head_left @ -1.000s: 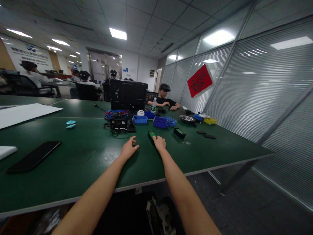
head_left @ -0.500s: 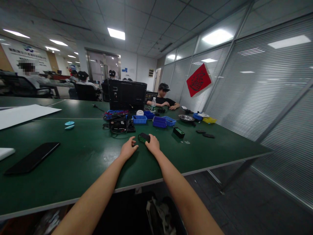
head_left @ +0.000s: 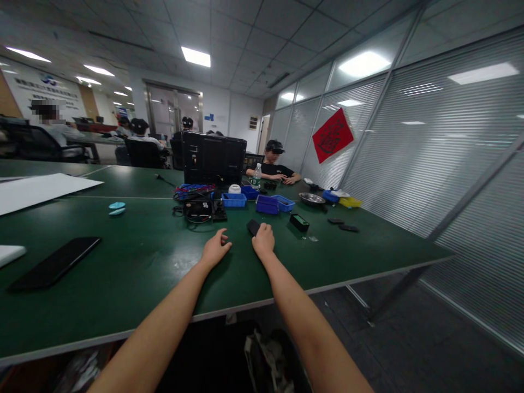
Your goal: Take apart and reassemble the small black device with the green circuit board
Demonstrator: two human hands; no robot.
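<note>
My right hand (head_left: 264,239) is closed around a small black block (head_left: 252,226) on the green table (head_left: 135,262), its dark side up. My left hand (head_left: 215,249) rests on the table just to the left, fingers loosely curled and holding nothing that I can see. A second small black block with a green face (head_left: 300,222) lies a little to the right of my right hand.
Blue bins (head_left: 268,204), a black device with cables (head_left: 198,210), a metal bowl (head_left: 311,198) and a black case (head_left: 214,160) stand beyond my hands. A dark phone (head_left: 55,262) lies at the left. Other people sit at the far side and at back tables.
My right hand has turned the small block: its green face showed a second ago, its dark side shows now. The left hand has stayed put.
</note>
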